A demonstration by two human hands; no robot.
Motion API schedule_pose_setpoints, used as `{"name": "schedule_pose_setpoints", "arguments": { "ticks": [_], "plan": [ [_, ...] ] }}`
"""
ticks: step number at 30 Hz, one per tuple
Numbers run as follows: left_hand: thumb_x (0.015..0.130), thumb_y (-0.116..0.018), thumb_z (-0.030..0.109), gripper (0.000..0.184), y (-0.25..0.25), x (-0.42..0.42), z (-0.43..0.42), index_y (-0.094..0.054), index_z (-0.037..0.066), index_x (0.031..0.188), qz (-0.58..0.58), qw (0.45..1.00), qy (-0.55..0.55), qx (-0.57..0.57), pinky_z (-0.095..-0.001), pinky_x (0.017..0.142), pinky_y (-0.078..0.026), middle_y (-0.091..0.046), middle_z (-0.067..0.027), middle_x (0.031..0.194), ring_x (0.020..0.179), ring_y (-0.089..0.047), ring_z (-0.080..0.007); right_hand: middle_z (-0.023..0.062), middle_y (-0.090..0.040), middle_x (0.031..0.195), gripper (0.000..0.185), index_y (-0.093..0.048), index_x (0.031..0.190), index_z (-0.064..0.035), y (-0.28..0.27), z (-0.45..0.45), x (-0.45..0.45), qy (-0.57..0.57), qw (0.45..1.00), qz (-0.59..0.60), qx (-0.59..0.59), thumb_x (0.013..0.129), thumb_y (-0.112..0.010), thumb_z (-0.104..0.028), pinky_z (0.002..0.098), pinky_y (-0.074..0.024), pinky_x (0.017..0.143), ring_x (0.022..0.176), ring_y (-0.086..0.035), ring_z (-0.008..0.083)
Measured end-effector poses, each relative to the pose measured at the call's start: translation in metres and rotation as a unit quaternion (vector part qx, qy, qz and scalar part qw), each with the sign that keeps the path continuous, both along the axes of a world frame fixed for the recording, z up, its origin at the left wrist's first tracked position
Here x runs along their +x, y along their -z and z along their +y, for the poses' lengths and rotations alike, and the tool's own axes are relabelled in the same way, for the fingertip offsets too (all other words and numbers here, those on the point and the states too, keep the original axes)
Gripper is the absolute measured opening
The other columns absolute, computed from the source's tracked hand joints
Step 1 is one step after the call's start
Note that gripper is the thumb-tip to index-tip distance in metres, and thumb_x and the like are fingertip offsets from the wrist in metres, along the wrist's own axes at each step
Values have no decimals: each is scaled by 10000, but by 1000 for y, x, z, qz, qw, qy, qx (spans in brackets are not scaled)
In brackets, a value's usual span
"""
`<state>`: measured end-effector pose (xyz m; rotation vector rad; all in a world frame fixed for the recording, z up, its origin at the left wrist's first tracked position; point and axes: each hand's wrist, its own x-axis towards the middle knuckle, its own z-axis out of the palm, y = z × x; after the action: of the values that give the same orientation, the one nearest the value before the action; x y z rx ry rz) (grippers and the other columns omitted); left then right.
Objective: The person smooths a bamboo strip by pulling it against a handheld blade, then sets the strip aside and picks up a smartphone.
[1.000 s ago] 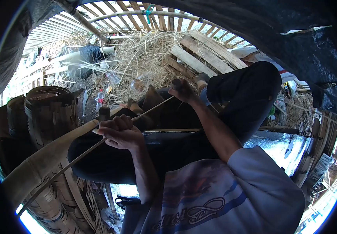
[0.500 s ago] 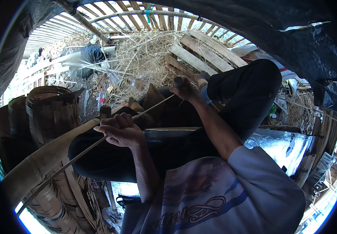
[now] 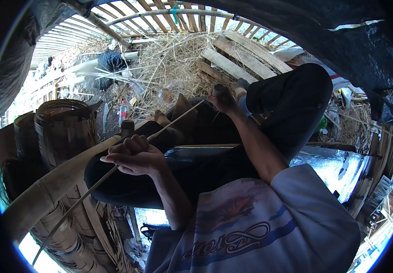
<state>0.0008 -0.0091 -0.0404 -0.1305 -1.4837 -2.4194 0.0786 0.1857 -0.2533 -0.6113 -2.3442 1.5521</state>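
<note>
My left hand is closed around a long thin bamboo strip. The strip runs from the lower left, through that fist and over my knee, up toward my right hand. My right hand grips a dark handle with a rounded end; whatever is attached to it is hidden by the fingers and dark clothing. Just beyond my left fist stands a short brown cylindrical piece. Beside my left leg a thick bamboo pole slants up from the lower left.
Rolled woven bamboo stands at the left. Ahead lie straw, wooden planks and a plastic bottle, with a slatted bamboo fence behind. A dark tarp hangs at upper right. Shiny foil sheeting lies at my right.
The whole view has shifted slightly. My left fist has turned a little, its fingers more tightly curled, and the strip's lower end sits farther right. Both hands keep their grips.
</note>
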Motion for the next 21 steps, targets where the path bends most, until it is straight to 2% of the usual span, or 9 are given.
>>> {"name": "schedule_pose_setpoints", "arguments": {
  "ticks": [2, 6, 8, 9, 11, 15, 21],
  "plan": [
    [960, -308, 453, 470, -13, -1, -3, -207, 168, 601, 1, 1000, -8, -24, -208, 350, -85, -132, 72, 456, 383, -106, -25, 45, -547, 563, 121, -549, 709, -41, 5, -1, 1, -14, 999, 30, 28, 732, -631, -127, 297, -437, 471, 491, -552, 119],
    [958, -306, 460, 473, -19, -4, -6, -211, 167, 599, 12, 1000, -7, -11, -205, 348, -78, -132, 74, 450, 379, -103, -25, 45, -535, 541, 137, -535, 685, -29, 1, -5, -1, -13, 1000, 19, 8, 729, -626, -122, 300, -447, 496, 514, -571, 137],
    [961, -305, 455, 471, -11, -4, -7, -218, 165, 600, 21, 1000, 10, -15, -205, 349, -84, -141, 74, 447, 380, -103, -25, 43, -524, 518, 147, -522, 673, -23, 2, -3, 4, 51, 992, -9, -117, 732, -620, -115, 299, -438, 484, 502, -562, 146],
    [964, -307, 446, 465, -8, -2, -4, -229, 162, 603, 16, 1000, 9, -11, -207, 350, -93, -152, 76, 443, 379, -104, -23, 43, -524, 518, 147, -522, 673, -23, 5, -1, 4, 53, 992, -7, -116, 732, -620, -115, 299, -438, 484, 502, -562, 146],
    [965, -310, 440, 462, 2, 2, -2, -231, 161, 605, 4, 1000, 14, -2, -209, 350, -96, -153, 77, 443, 378, -106, -21, 98, -558, 542, 191, -545, 650, -22, 11, 4, 5, 166, 980, 7, -110, 676, -633, -190, 349, -426, 494, 519, -572, 194],
    [968, -327, 417, 447, 11, 4, -1, -245, 158, 613, 4, 999, 38, 10, -211, 353, -102, -158, 78, 453, 376, -110, -21, 83, -555, 539, 165, -552, 650, -32, 14, 14, 2, 151, 986, 3, -64, 682, -623, -177, 337, -427, 494, 515, -571, 182],
    [967, -337, 409, 442, 19, 4, 6, -252, 153, 617, 5, 999, 33, 10, -211, 353, -102, -159, 72, 464, 379, -115, -24, 69, -565, 546, 133, -549, 655, -18, 2, 10, -6, 208, 956, 55, -201, 691, -611, -130, 305, -433, 495, 518, -570, 148]
  ]
}}
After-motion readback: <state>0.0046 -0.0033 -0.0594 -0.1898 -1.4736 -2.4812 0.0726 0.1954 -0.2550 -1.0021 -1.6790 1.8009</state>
